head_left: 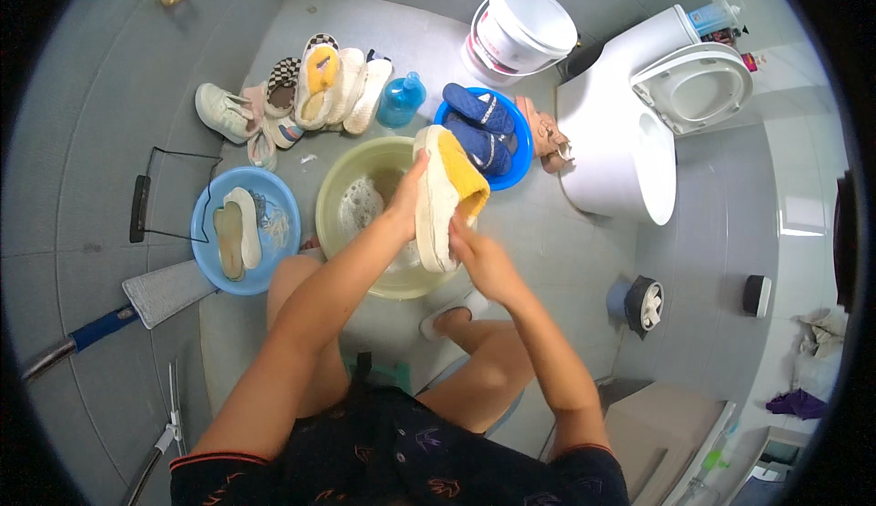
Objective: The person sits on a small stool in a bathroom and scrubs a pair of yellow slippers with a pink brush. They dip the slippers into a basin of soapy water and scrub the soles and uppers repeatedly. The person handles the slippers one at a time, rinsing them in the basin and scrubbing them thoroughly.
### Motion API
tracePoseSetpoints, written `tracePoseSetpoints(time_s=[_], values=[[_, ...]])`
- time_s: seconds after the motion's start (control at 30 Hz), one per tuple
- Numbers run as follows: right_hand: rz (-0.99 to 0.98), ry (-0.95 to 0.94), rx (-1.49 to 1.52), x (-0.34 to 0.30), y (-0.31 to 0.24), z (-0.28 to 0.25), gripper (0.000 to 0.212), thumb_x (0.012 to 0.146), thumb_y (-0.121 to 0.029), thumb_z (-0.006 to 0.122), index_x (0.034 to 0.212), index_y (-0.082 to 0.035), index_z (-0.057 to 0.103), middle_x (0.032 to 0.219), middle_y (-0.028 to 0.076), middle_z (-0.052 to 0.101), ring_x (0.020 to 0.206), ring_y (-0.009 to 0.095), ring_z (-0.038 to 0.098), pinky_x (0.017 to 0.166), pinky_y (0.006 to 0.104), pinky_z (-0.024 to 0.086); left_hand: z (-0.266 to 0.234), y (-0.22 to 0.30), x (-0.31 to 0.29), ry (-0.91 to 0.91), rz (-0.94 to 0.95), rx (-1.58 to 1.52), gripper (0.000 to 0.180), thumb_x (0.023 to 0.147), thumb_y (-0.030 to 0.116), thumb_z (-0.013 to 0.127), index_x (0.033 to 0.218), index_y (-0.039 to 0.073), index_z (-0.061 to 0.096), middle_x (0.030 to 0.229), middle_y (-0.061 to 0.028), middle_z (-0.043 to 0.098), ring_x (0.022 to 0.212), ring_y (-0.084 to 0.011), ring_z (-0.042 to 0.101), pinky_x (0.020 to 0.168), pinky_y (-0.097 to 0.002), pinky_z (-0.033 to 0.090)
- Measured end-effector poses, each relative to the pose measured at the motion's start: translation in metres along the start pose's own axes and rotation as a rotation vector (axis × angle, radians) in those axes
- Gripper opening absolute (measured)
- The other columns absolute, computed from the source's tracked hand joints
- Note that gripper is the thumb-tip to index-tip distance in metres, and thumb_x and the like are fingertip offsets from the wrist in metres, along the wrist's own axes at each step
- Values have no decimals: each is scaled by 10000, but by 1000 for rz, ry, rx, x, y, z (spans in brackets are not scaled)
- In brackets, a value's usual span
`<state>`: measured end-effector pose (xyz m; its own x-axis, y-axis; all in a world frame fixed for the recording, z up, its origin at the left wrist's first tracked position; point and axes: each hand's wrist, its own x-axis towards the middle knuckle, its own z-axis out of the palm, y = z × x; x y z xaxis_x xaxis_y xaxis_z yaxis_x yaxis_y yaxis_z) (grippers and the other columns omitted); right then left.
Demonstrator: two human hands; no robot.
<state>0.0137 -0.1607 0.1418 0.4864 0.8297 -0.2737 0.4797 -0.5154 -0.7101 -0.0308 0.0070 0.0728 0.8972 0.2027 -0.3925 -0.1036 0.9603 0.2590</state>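
A yellow and white slipper (436, 200) is held up in both hands, tilted on its side above a pale green basin (330, 177) of sudsy water. My left hand (407, 198) grips it along the white sole, with its fingers partly hidden behind. At the heel end, beside the opening, my right hand (484, 260) is closed on the slipper's edge; it is slightly blurred. A matching yellow and white slipper (321, 73) stands among other shoes at the back left. Foam (358, 205) floats in the basin below.
At the left, a light blue basin (203, 255) holds insoles and laces. Right of the slipper, a blue basin (522, 155) holds blue slippers. A blue bottle (400, 103), a white bucket (522, 36), sandals (545, 136), a toilet (602, 132) and a flat mop (169, 292) surround me.
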Motion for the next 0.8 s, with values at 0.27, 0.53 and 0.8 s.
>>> tracePoseSetpoints(time_s=[0.27, 0.53, 0.8], values=[[58, -129, -221, 7, -44, -19, 400, 988, -242, 470, 1373, -134, 480, 1116, 224, 617, 963, 401, 622, 831, 436, 489, 7, 14, -3, -202, 67, -97, 709, 980, 598, 294, 1459, 78, 338, 1433, -132, 449, 1302, -310, 443, 1112, -431, 325], [-60, 134, -185, 25, -32, -6, 414, 970, -247, 485, 1382, -205, 465, 753, 275, 622, 688, 463, 617, 646, 536, 490, 5, 19, 2, -165, 187, -11, 699, 982, 571, 337, 1454, 55, 332, 1433, -138, 444, 1287, -305, 454, 1102, -419, 334], [-37, 35, -356, -12, -32, -11, 455, 970, -240, 495, 1418, -265, 425, 749, 254, 636, 666, 447, 627, 622, 529, 499, 25, 43, -17, -214, 358, -7, 793, 937, 669, 329, 1470, 83, 295, 1432, -150, 434, 1281, -334, 461, 1096, -458, 352]])
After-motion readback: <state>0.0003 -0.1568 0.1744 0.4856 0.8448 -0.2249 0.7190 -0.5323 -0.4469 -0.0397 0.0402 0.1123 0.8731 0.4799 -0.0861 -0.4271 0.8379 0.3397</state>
